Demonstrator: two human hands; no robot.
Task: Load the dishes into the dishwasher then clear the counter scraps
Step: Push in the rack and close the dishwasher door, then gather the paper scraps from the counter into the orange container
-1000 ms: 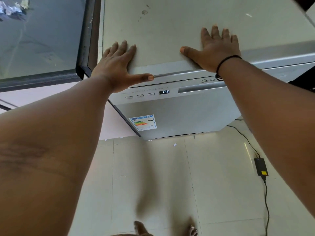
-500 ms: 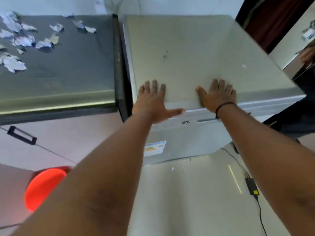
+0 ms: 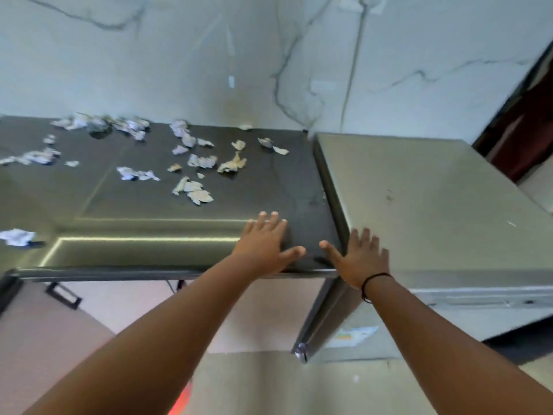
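Observation:
The grey dishwasher [image 3: 434,211] stands at the right with its door closed. Left of it runs a dark counter [image 3: 143,205] strewn with several torn paper scraps [image 3: 194,190]. My left hand [image 3: 264,244] lies flat with fingers spread on the counter's front right corner. My right hand [image 3: 360,259] lies flat with fingers spread on the dishwasher's front left corner, its thumb reaching over the gap. Both hands hold nothing. A black band circles my right wrist.
A marbled white wall [image 3: 269,55] rises behind the counter. A dark doorway [image 3: 526,115] shows at the far right. Pink cabinet fronts [image 3: 45,339] with a black handle [image 3: 62,295] sit below the counter. Something red glows on the floor [image 3: 182,399].
My view has lifted and swung left, bringing the scrap-covered counter into sight. My left hand has moved from the dishwasher top onto the counter; my right hand has slid to the dishwasher's left corner.

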